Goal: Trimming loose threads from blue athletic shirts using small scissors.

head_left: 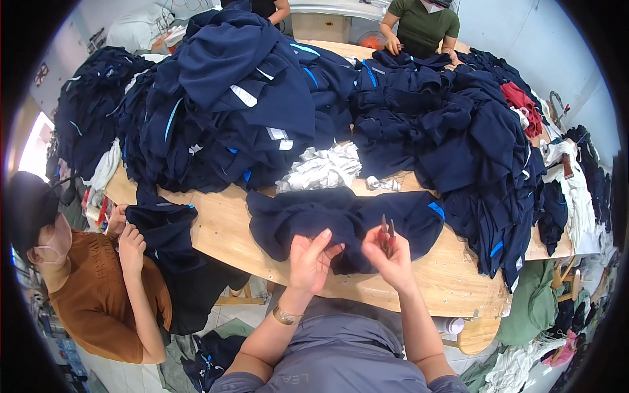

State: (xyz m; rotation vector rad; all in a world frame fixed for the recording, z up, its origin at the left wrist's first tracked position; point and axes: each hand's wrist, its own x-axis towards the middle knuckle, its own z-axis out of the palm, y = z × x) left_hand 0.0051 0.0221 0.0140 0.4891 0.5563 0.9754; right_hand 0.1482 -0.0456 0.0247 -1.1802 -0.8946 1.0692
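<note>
A navy garment piece [295, 219] with a bright blue strip at its right end lies across the table's near edge in front of me. My left hand [312, 263] is over its near edge, palm partly turned up. Its thumb and loosely bent fingers are apart, and I see nothing held in them. To its right, my right hand [393, 262] is closed around small thread snips [391, 237] with reddish handles. Their dark blades point up and away from me, over the garment. The right hand's lower fingers are curled and partly hidden.
Large navy garment heaps [229, 85] cover the table's far left, with more navy garments [458, 131] on the right. Between them lie white strips [324, 167] and a small white roll [383, 184]. A co-worker in brown [105, 295] handles navy cloth at left; another in green [426, 29] works opposite.
</note>
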